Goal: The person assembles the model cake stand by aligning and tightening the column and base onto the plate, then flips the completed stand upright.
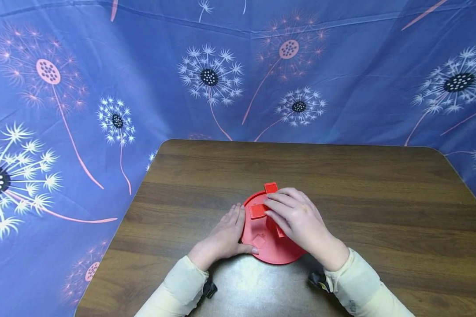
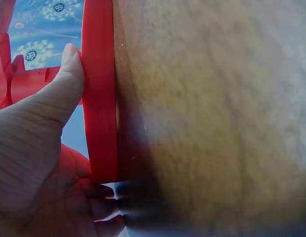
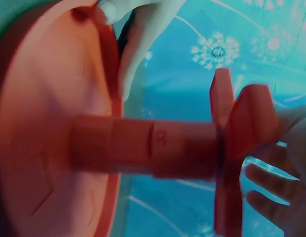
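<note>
A round red base with a raised rim lies on the table. My left hand holds its left side, the thumb at the near rim and the fingers along the outer edge. From the base stands a thick red post, with a joint line and a small mark on its side. A red cross-shaped piece with flat arms sits at the post's top. My right hand grips this piece from the right, fingers bent over it and covering part of its arms. A square outline shows on the base's surface.
The brown wooden table extends around the base, with a shiny patch near the front edge. Behind it hangs a blue cloth with a dandelion print. Dark straps are at both wrists below the pale sleeves.
</note>
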Action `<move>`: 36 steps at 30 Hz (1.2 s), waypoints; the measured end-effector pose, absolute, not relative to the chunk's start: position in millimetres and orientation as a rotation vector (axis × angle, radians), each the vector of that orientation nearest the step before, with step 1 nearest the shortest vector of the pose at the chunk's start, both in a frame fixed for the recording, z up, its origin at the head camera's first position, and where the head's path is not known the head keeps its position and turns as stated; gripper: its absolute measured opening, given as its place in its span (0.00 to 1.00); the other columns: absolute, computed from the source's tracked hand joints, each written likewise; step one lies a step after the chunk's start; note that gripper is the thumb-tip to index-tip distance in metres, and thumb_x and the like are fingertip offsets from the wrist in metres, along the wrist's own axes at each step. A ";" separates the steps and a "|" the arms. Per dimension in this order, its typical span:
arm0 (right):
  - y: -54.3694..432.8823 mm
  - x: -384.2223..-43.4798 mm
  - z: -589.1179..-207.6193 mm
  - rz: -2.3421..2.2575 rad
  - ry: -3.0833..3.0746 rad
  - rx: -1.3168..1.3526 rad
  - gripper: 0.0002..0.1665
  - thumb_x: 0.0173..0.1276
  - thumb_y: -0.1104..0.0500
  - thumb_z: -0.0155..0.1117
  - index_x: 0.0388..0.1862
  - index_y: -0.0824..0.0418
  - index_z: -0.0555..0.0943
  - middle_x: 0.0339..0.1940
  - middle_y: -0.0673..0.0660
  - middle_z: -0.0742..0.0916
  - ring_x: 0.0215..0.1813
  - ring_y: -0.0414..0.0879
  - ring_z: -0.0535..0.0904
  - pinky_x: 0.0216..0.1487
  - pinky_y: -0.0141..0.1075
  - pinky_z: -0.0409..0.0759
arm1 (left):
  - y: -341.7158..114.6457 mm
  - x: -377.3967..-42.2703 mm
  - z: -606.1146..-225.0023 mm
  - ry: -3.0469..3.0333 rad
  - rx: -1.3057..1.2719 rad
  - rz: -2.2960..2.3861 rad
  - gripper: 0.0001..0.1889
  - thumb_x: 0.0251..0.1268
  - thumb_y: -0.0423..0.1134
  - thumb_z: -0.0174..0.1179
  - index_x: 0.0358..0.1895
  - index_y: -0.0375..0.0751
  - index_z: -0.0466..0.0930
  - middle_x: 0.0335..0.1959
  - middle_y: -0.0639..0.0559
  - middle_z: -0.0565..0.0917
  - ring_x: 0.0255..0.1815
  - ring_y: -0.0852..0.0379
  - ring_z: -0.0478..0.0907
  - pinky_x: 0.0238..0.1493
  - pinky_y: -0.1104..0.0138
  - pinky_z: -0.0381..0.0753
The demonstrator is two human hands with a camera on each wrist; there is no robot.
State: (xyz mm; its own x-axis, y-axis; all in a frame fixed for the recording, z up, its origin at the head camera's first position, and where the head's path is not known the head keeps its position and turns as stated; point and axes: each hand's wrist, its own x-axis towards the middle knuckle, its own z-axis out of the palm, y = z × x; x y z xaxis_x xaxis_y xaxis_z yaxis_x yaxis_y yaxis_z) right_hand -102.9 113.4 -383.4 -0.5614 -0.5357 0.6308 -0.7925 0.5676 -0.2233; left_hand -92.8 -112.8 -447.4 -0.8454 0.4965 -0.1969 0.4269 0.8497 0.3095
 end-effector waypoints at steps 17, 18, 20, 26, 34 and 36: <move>170.0 -98.3 -402.5 1.209 -2.515 0.678 0.27 0.66 0.72 0.59 0.65 0.65 0.75 0.59 0.60 0.82 0.54 0.51 0.80 0.55 0.16 0.67 | -111.7 -93.3 -444.6 2.732 0.669 0.381 0.62 0.52 0.69 0.63 0.76 0.28 0.43 0.77 0.33 0.47 0.78 0.40 0.43 0.74 0.53 0.52; 171.8 -97.7 -403.7 1.226 -2.520 0.686 0.27 0.66 0.73 0.59 0.65 0.65 0.74 0.58 0.61 0.82 0.52 0.50 0.80 0.53 0.16 0.69 | -111.7 -93.3 -444.6 2.729 0.663 0.380 0.62 0.53 0.69 0.63 0.76 0.28 0.43 0.77 0.34 0.47 0.78 0.40 0.42 0.74 0.53 0.51; 174.3 -96.0 -405.3 1.246 -2.523 0.702 0.28 0.65 0.73 0.60 0.65 0.65 0.74 0.57 0.61 0.83 0.49 0.48 0.81 0.50 0.17 0.72 | -111.8 -93.5 -444.9 2.729 0.657 0.380 0.62 0.53 0.69 0.63 0.76 0.28 0.43 0.78 0.34 0.46 0.78 0.41 0.42 0.75 0.53 0.51; 180.5 -89.5 -408.6 1.272 -2.546 0.693 0.27 0.63 0.71 0.66 0.63 0.64 0.77 0.52 0.57 0.85 0.47 0.40 0.81 0.46 0.22 0.78 | -112.1 -93.7 -445.3 2.727 0.654 0.386 0.61 0.53 0.69 0.63 0.76 0.29 0.43 0.78 0.34 0.47 0.78 0.41 0.42 0.75 0.53 0.51; 180.7 -78.1 -412.5 1.314 -2.503 0.719 0.26 0.55 0.71 0.73 0.54 0.61 0.83 0.41 0.49 0.86 0.36 0.38 0.82 0.39 0.26 0.80 | -112.9 -93.0 -445.5 2.750 0.683 0.392 0.61 0.53 0.68 0.64 0.75 0.26 0.45 0.77 0.31 0.48 0.77 0.38 0.44 0.74 0.51 0.53; 179.0 -74.7 -412.9 1.300 -2.501 0.722 0.26 0.53 0.70 0.75 0.53 0.60 0.84 0.41 0.48 0.86 0.35 0.37 0.82 0.38 0.28 0.80 | -112.8 -92.9 -445.6 2.756 0.690 0.381 0.61 0.53 0.68 0.63 0.75 0.26 0.45 0.76 0.31 0.48 0.77 0.38 0.45 0.74 0.51 0.54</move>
